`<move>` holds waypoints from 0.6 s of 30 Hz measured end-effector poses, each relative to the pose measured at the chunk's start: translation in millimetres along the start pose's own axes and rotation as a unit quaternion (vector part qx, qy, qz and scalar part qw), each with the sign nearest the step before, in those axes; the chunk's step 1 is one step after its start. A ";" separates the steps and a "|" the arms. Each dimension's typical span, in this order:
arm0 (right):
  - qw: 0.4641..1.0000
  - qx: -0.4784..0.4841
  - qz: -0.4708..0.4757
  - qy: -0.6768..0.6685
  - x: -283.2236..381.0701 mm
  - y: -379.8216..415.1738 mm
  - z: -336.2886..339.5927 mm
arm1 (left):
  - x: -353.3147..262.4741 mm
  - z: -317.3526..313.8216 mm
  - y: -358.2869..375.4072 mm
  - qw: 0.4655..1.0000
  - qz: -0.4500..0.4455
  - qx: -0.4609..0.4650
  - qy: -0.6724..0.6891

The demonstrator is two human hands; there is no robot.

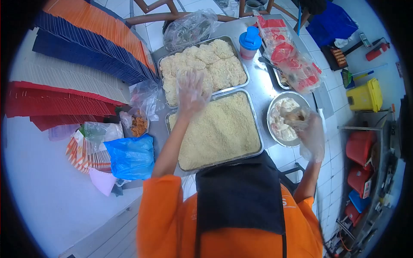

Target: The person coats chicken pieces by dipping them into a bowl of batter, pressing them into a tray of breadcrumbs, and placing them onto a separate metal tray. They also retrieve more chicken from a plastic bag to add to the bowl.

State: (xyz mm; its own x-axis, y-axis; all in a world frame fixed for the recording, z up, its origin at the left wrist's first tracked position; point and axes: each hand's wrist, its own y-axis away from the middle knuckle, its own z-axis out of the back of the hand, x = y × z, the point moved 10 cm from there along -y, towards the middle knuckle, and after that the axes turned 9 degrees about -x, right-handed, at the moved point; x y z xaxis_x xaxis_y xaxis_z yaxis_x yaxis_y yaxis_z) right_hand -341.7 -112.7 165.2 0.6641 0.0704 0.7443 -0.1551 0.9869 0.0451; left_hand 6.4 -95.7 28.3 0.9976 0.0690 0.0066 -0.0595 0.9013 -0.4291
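My left hand (192, 93), in a clear plastic glove, lies with fingers stretched over the near side of the far metal tray (241, 60). Crumb-coated pieces (223, 64) fill that tray, and some are hidden beneath the hand. Closer to my body, a second metal tray (256, 120) holds loose pale breadcrumbs (219, 133). On the right, my right hand (306, 129), also gloved, reaches into a round metal bowl (269, 118) of wet, pale raw pieces (284, 112). Its fingers are blurred, so their grip cannot be made out.
Stacks of folded coloured cartons (86, 56) stand at the left. A blue plastic bag (131, 157) and a bag of brown crumbly food (138, 124) lie beside the trays. Beyond are a blue-lidded cup (250, 43) and red-white packaging (286, 51). Shelving (372, 159) stands right.
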 end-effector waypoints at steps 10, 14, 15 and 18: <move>0.952 0.273 0.136 0.042 17.6 29.9 -212.1 | 9.1 -44.8 178.2 0.966 0.097 0.087 0.223; 0.944 0.104 0.306 0.067 -10.7 11.4 -244.7 | -4.9 -33.9 189.7 0.930 0.115 0.100 0.336; 0.944 0.103 0.307 0.067 -9.8 5.6 -235.9 | -16.5 -18.6 189.8 0.937 0.097 0.107 0.318; 0.983 0.095 0.143 -0.059 -28.6 -14.8 -178.0 | -35.9 -7.5 196.4 0.943 0.094 0.120 0.295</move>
State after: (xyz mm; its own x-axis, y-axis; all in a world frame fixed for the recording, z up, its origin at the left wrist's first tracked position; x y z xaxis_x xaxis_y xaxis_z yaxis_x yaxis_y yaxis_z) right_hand -228.2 -103.4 24.6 0.4855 0.3135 0.8161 -0.4652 0.8830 -0.0625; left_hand -40.8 75.6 -63.0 0.8100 0.0518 -0.5842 -0.1734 0.9727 -0.1542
